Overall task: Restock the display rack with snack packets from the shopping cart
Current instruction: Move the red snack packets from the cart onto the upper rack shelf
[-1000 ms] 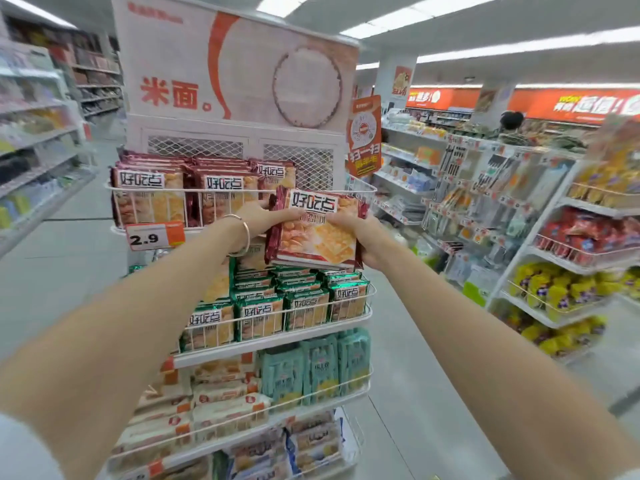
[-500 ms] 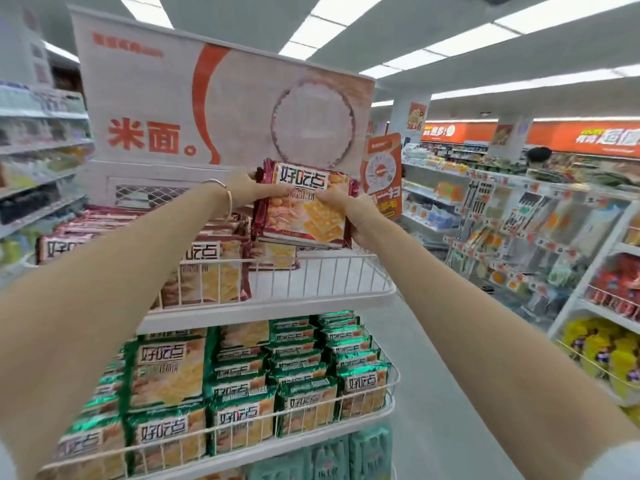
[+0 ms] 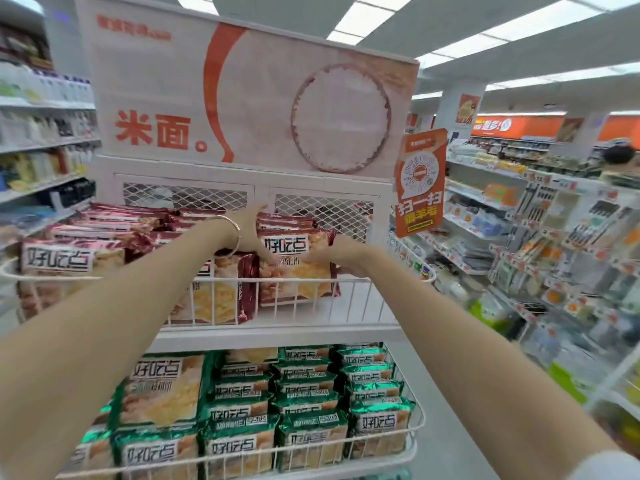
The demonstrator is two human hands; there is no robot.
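Standing upright, red packet [image 3: 298,275] faces outward, label topmost.

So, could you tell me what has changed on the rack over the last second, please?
Both hands have lowered the red packet from the air into the top basket, beside the other red packets. The left hand and right hand still hold it. The green packets below stayed put.
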